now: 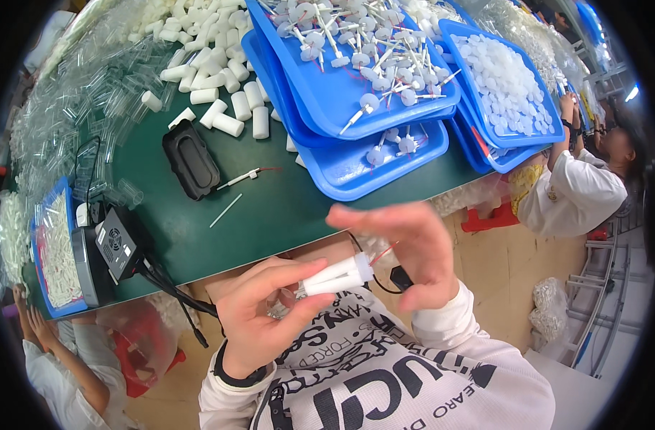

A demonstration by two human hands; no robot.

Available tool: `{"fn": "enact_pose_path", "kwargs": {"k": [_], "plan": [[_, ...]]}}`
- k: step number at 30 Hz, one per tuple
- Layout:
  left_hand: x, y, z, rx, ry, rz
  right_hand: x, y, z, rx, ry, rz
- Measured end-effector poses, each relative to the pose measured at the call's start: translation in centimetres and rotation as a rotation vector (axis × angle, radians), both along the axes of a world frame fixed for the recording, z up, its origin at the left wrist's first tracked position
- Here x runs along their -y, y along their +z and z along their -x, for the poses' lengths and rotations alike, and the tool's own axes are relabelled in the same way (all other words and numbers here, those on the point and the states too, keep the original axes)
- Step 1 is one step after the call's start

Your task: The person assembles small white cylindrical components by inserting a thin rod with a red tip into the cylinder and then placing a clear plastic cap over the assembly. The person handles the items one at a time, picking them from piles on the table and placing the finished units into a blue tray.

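My left hand [264, 304] pinches a clear tube [333, 276] with white cylindrical pieces inside, held tilted in front of my chest. A translucent white cap [364, 266] sits at the tube's right end, and a thin red wire [385, 252] sticks out from it. Just right of the cap, my right hand [417, 240] is raised with fingers stretched and thumb apart, nothing visible in it. On the green table [284, 222] beyond lie a white stick with red wire [240, 178] and a thin white rod [225, 211], beside a black open case [190, 159].
Stacked blue trays [327, 118] hold white disc-and-stick parts; another blue tray [510, 132] holds translucent caps. White cylinders [227, 123] and clear tubes [76, 107] pile up at the back left. A black box with a fan grille [116, 242] trails cables. Other people work at both sides.
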State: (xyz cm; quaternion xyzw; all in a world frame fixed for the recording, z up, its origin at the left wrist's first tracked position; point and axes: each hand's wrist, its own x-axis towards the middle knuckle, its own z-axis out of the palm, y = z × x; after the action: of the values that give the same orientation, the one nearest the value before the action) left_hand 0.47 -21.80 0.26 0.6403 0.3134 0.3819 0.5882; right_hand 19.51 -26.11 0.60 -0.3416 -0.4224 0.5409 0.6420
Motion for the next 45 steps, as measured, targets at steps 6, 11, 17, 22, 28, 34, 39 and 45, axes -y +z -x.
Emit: {"fn": "enact_pose_path", "kwargs": {"k": [6, 11, 17, 22, 28, 34, 39, 45], "plan": [[-0.4, -1.0, 0.3, -0.142, -0.093, -0.087, -0.6, -0.7, -0.9, 0.687, -0.008, -0.111], [0.0, -1.7, 0.6, -0.024, -0.128, 0.034, -0.5, -0.3, -0.9, 0.599, -0.1, -0.077], [1.2, -1.8, 1.0, -0.119, 0.006, 0.027, -0.5, -0.2, 0.5, 0.769, -0.027, -0.197], [2.7, -2.0, 1.3, -0.103, 0.079, -0.058, 0.6, -0.1, 1.1, 0.748, 0.023, -0.209], [5.0, -2.7, 1.7, -0.057, 0.078, -0.126, 2.9, 0.2, 1.0, 0.801, 0.14, -0.16], [6.5, -3.9, 2.4, -0.272, 0.054, -0.563, 5.4, -0.5, 2.2, 0.756, 0.195, 0.108], [8.3, -4.9, 3.7, -0.217, 0.148, -0.426, 7.9, -3.0, 3.4, 0.494, -0.068, 0.095], [9.8, -6.3, 4.2, -0.099, 0.111, -0.537, 10.1, -6.3, 5.5, 0.521, -0.107, -0.005]]}}
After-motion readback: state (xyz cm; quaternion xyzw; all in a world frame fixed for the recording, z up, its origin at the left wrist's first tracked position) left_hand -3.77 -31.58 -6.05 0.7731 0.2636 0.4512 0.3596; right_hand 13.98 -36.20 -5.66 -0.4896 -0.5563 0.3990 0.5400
